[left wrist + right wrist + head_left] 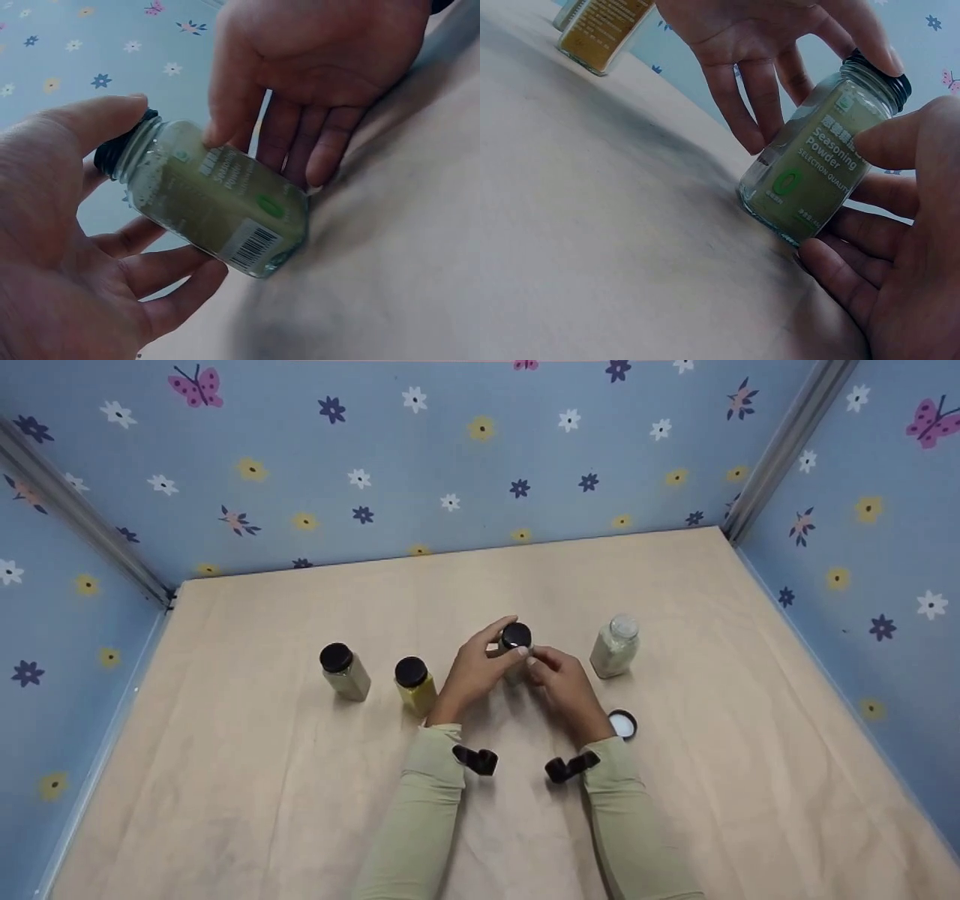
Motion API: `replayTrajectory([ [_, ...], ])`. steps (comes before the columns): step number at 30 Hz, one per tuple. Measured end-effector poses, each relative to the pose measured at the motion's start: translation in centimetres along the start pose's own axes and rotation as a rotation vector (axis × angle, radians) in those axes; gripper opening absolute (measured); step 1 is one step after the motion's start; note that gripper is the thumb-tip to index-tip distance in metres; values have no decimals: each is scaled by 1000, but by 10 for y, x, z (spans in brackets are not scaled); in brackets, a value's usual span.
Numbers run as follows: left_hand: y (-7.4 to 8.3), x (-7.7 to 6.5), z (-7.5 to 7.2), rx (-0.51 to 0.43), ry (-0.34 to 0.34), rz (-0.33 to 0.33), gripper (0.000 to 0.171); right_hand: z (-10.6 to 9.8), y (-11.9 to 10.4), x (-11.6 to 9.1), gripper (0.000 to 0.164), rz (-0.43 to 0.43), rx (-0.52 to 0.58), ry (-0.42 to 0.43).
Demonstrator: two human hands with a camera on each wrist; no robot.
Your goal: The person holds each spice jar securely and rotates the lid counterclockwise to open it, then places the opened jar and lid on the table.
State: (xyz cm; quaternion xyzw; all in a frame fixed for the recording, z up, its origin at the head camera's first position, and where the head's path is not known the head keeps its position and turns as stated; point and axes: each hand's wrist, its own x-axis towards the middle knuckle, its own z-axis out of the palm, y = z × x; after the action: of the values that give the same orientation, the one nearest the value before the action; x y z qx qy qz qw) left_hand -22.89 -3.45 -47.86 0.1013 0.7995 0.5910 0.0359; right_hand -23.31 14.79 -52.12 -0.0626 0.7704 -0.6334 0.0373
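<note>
Between both hands is a glass seasoning jar [810, 169] with green-brown powder and a printed label; its black cap [516, 634] is on. My left hand [480, 666] holds the jar at the top, with the thumb on the cap, as the left wrist view shows. Lower down, my right hand [566, 684] grips the glass body, thumb pressed on the label side and fingers around the back. The jar appears tilted in both wrist views, its base close over the cloth. Right of the hands stands an uncapped jar [615, 651] of pale contents.
A loose black lid [622, 724] lies white inside up beside the right wrist. Two capped jars stand to the left, one yellow [417, 696] near the left wrist and one grey-brown [348, 682] farther out. Flower-patterned walls [480, 465] enclose the cloth-covered table [225, 780].
</note>
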Motion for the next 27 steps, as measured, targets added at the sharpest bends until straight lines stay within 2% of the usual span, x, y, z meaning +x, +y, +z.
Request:
replayTrajectory([
  [7,-6,-3,2,-37,25,12,57,0,-1,0,27,17,19,-14],
  [13,-11,-3,1,-63,43,-12,54,-3,-2,1,32,42,25,-50],
  [17,-13,-3,1,-96,42,-5,54,-4,-3,0,33,42,22,-64],
  [21,-13,-3,2,-100,54,5,52,-3,-2,-1,32,43,20,-42],
  [27,-13,-5,7,-85,109,1,52,-1,-1,-1,30,23,11,-14],
])
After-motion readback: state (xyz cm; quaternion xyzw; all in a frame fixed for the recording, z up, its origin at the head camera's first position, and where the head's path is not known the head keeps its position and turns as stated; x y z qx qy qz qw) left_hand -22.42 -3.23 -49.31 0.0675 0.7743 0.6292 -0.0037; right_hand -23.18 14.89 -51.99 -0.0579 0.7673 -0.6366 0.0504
